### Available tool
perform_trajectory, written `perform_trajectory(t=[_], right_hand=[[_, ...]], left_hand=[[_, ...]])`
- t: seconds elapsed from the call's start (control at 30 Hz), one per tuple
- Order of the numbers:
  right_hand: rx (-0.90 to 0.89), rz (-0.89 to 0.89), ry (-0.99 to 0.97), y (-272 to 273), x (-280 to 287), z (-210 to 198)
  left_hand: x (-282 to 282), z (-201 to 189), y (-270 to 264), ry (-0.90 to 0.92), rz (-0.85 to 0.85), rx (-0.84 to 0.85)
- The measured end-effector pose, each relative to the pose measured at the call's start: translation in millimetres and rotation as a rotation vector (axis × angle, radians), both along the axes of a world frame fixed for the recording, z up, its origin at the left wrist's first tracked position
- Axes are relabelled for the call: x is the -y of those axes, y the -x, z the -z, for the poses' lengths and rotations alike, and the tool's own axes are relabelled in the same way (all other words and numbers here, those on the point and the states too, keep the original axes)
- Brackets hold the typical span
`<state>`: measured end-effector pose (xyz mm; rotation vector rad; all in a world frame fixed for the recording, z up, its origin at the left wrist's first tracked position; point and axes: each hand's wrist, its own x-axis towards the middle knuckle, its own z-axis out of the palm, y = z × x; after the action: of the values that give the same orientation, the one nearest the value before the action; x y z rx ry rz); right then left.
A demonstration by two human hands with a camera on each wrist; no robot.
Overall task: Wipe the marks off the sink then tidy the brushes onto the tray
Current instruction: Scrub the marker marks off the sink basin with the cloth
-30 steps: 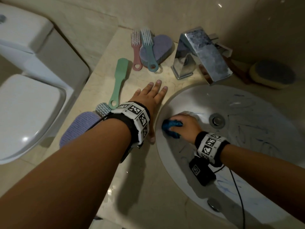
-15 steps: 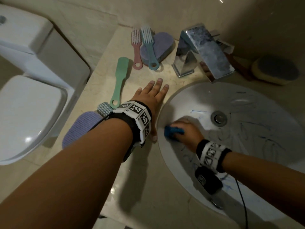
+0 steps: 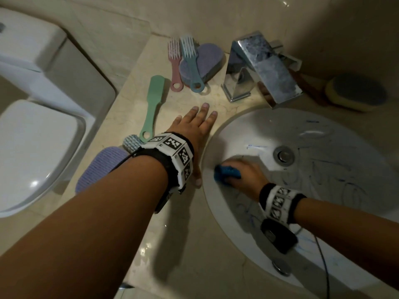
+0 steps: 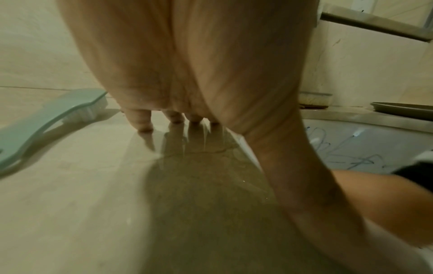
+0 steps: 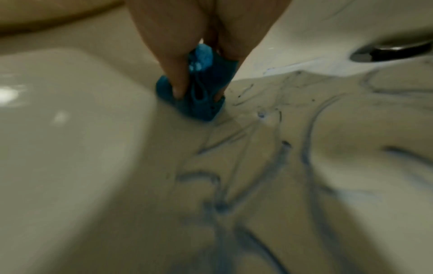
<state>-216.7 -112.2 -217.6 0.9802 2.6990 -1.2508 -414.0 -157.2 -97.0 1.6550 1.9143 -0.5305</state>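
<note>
- Standing at the far left, a white toilet (image 3: 36, 137) sits just beside the left edge of the beige stone counter (image 3: 194, 244).
- At the counter's left edge lie a lavender ribbed pad (image 3: 97, 167) and a small round-headed brush (image 3: 131, 142), partly hidden by the forearm.
- Next comes a green long-handled brush (image 3: 152, 106), bristles down, then a pink brush (image 3: 175, 65) and a blue brush (image 3: 191, 65) near the back edge; the blue one lies over a purple heart-shaped sponge (image 3: 210, 59).
- Left hand (image 3: 194, 130) rests flat on the counter just beside the sink's left rim, fingers straight and spread, holding nothing.
- White oval sink (image 3: 319, 130) is scribbled with blue and dark pen marks, thick on its right half and front wall; the patch beside the drain (image 3: 284, 155) looks cleaner.
- Right hand (image 3: 244, 172) curls its fingers round a wadded blue cloth (image 3: 226, 172), pressing it on the left wall of the basin.
- Chrome faucet (image 3: 263, 70) stands at the back edge; right of it sits a yellow sponge (image 3: 356, 92).
</note>
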Motion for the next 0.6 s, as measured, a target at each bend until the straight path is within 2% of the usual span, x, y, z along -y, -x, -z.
perform_trajectory(t=[0.07,0.13,0.17,0.27,0.33,0.4,0.5,0.57,0.6], right_hand=[[-0.056,-0.22,-0.018,-14,16,-6],[-0.064,-0.328,-0.097,-18,7,2],[-0.041,-0.288,-0.135,-13,-3,7],[0.022,0.074,-0.093,7,-35,13],[0.055,0.139,-0.079,10,-40,15],[0.069,0.017,-0.139,2,-28,9],[-0.009,-0.292,-0.147,-23,1,2],[-0.018,-0.403,-0.108,-29,4,2],[-0.022,-0.404,-0.115,-25,0,3]], left_hand=[[0,1,0,-0.009,0.004,-0.004],[0,1,0,-0.013,0.002,-0.007],[0,2,1,-0.013,0.0,-0.007],[-1,2,3,-0.008,-0.008,0.004],[-1,1,2,0.001,-0.006,0.009],[-2,-1,1,0.004,-0.012,0.002],[0,-1,0,-0.006,-0.015,-0.018],[-1,0,0,-0.009,-0.012,-0.023],[-2,-1,0,-0.005,-0.013,-0.025]])
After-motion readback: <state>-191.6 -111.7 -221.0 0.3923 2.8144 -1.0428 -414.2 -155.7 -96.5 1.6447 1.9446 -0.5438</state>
